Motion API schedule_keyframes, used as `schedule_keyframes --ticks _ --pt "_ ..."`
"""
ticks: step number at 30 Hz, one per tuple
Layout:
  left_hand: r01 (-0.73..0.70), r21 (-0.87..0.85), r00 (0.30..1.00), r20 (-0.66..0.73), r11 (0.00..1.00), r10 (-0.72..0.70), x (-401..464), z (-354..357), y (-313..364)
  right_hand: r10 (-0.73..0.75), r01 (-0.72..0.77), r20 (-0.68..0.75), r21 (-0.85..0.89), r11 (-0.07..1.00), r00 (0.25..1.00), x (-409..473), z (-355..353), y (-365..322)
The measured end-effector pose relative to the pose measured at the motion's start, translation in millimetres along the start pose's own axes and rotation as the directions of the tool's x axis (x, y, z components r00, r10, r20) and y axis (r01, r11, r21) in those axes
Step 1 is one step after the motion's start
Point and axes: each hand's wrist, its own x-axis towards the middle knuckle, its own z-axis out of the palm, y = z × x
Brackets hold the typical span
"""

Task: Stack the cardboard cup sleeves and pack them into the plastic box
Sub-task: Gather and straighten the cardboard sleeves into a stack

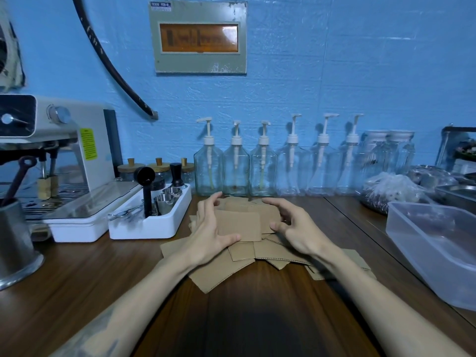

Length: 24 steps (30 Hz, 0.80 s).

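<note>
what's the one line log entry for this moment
phase: gathering | hands: both around cardboard sleeves pile | plastic box: empty, right

Wood table (77, 266), cardboard sleeves (273, 251), plastic box (422, 243), 6 pump bottles (262, 168)

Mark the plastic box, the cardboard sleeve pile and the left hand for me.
plastic box (401, 229): head view, on its near left wall.
cardboard sleeve pile (273, 251): head view, on a bare sleeve between the hands.
left hand (211, 233): head view, on the back of the hand.
</note>
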Motion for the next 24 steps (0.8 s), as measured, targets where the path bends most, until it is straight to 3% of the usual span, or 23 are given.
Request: schedule_keyframes --ticks 7,12,17,24 --pt "-0.055 -0.108 0.997 0.053 0.993 0.061 1 4 0 0.010 -0.015 0.047 0.114 0.993 0.999 0 8 -2" --pt "-0.129 -0.015 0.990 0.048 0.992 0.130 0 2 2 -0.061 0.068 0.082 -0.083 0.994 0.995 2 17 0" --pt "-0.091 -0.192 0.996 0.003 0.977 0.093 6 -11 5 -0.068 0.070 -0.049 0.030 0.997 0.996 9 10 2" --pt "-0.138 -0.082 0.987 0.073 0.987 0.144 -1 -3 -2 -0.072 0.073 0.019 -0.116 0.991 0.997 6 12 6"
